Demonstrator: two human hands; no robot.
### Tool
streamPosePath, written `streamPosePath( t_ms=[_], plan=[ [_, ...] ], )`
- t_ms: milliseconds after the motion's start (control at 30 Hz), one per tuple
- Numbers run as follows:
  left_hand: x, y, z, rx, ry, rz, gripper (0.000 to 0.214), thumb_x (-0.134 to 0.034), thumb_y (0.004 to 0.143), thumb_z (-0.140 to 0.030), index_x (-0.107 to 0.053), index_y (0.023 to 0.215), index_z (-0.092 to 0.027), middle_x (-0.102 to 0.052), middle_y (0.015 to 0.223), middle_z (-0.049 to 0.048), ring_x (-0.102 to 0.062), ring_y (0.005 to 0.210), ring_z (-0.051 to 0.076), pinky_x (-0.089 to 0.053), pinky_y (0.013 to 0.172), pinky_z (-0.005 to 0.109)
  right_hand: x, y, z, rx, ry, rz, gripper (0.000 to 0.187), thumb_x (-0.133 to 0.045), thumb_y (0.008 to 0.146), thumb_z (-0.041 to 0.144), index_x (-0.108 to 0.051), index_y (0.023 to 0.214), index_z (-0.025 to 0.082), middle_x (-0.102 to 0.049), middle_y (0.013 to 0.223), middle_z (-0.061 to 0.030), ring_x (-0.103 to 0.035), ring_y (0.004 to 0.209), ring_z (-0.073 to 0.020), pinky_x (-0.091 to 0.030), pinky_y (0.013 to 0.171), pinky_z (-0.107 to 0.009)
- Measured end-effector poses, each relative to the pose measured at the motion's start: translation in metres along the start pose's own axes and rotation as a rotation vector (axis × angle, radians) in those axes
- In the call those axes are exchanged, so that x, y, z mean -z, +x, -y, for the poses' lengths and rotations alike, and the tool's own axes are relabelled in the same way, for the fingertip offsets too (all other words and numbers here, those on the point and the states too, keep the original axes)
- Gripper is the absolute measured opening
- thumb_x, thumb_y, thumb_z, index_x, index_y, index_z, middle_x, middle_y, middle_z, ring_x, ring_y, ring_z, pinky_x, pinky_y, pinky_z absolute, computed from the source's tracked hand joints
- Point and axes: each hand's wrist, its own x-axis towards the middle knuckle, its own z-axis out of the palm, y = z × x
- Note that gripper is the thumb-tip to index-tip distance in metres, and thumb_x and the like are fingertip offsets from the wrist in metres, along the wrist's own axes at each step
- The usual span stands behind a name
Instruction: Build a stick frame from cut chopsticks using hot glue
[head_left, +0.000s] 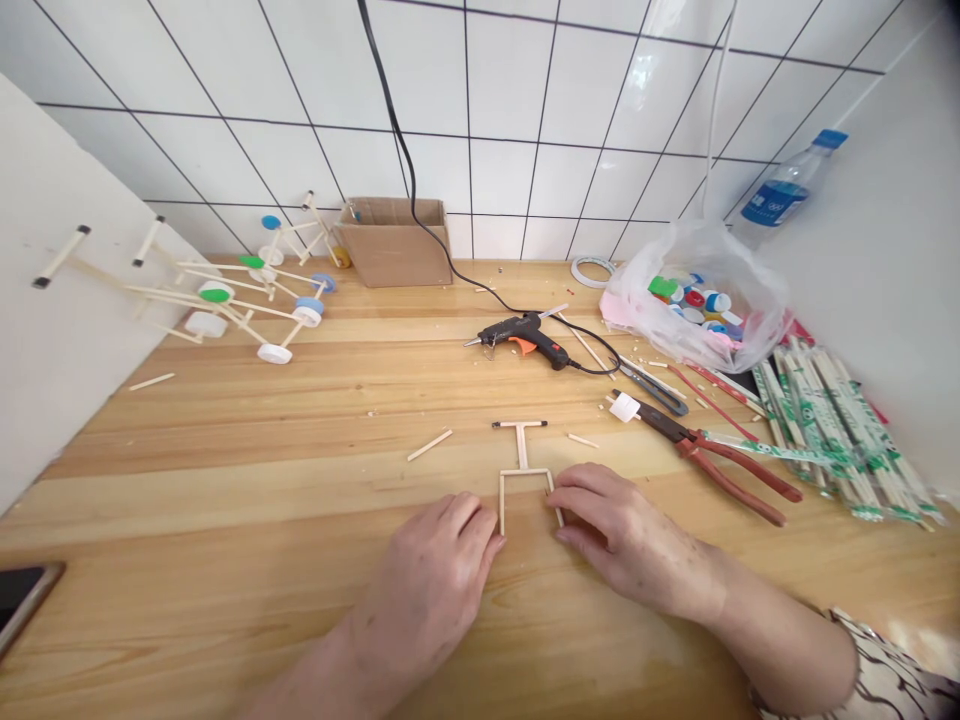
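Note:
A small frame of glued wooden sticks (522, 462) lies flat on the wooden table (225, 520), a T-shaped piece on top of an open rectangle. My left hand (435, 570) rests palm down with its fingertips at the frame's left leg. My right hand (622, 535) lies flat and its fingers press the frame's right leg. Both hands have their fingers stretched out, close together.
A black and orange glue gun (525, 335) lies behind the frame, its cord running up the tiled wall. Red-handled pliers (720, 462) and scissors (652, 388) lie to the right, near wrapped chopsticks (832, 420), a bag of bottle caps (697, 300) and a water bottle (787, 185). Stick-and-cap models (247, 300), a cardboard box (394, 240) and a phone (22, 595) are on the left.

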Motion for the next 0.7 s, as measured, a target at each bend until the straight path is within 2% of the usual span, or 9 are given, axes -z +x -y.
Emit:
streamPosePath(
  t_ms=[700],
  plan=[
    [0.0015,0.0004,-0.0002,0.002,0.006,-0.006,0.018,-0.044,0.090,-0.013,-0.056,0.079,-0.018,-0.059,0.073,0.0021,-0.057,0.065,0.017,-0.047,0.059,0.027,0.0007,-0.0006,-0.0001,0.003,-0.013,-0.006,0.021,-0.056,0.081,0.007,-0.061,0.100,0.016,-0.061,0.096,-0.0100,-0.058,0.089,-0.0206,-0.052,0.078,-0.035]
  ],
)
